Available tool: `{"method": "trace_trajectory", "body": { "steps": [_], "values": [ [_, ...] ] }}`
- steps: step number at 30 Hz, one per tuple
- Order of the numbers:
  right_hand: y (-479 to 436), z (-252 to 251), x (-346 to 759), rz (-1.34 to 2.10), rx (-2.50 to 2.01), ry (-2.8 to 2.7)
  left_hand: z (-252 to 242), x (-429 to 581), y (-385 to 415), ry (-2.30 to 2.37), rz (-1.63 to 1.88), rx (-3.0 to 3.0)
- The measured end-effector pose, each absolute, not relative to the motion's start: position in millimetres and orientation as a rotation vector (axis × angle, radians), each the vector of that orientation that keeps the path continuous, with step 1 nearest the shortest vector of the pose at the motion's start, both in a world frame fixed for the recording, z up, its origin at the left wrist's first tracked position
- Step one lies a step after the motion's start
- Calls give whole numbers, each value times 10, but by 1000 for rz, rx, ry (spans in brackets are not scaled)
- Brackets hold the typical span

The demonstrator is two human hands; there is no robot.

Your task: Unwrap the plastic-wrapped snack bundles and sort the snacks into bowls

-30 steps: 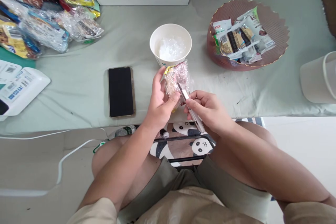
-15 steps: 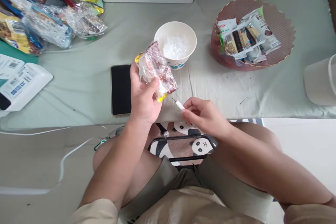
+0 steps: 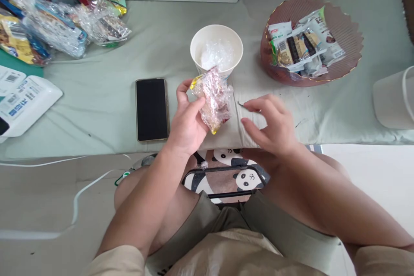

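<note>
My left hand [image 3: 186, 123] is closed on a crinkly clear snack packet [image 3: 214, 97] with red and yellow print, held just above the table's front edge in front of a white paper cup [image 3: 195, 47] that has crumpled clear wrap inside. My right hand [image 3: 273, 125] hovers low over the cloth to the right of the packet, fingers spread. The thin tip of a small white cutter [image 3: 241, 104] pokes out by its index finger, lying on the cloth.
A black phone [image 3: 152, 109] lies face up left of my left hand. A pink scalloped dish [image 3: 352, 39] of wrapped snacks sits back right, a white container [image 3: 393, 97] at the right edge, a pile of snack bags [image 3: 58, 30] back left. A panda-print stool [image 3: 241, 177] stands between my knees.
My left hand swung the packet left over the phone, then brought it back before the cup. My right hand moved the cutter away from the packet, set it on the cloth and opened.
</note>
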State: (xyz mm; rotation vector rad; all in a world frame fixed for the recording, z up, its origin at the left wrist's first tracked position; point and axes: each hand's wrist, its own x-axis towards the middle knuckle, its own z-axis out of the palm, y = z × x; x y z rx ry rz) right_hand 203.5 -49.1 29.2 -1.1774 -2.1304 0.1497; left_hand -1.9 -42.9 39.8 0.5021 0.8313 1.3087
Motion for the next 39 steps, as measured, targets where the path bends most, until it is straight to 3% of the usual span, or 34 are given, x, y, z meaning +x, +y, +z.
{"method": "trace_trajectory", "body": {
  "steps": [10,19,23,26,31,39],
  "values": [
    [-561,283,1842,257,-944,-2156,394,-8,-414,903,1319,461],
    [-645,339,1863,60,-633,-2313,358,-160,-300,990,1396,489],
    [-616,380,1876,303,-562,-2436,334,-165,-310,1041,1336,469],
    [-582,404,1904,422,-700,-2233,352,-168,-349,1012,1174,477],
    [-509,423,1945,244,-1125,-2081,417,-177,-448,815,744,575],
    [-400,411,2084,555,-1473,-1634,326,-188,-500,675,495,798]
  ]
}}
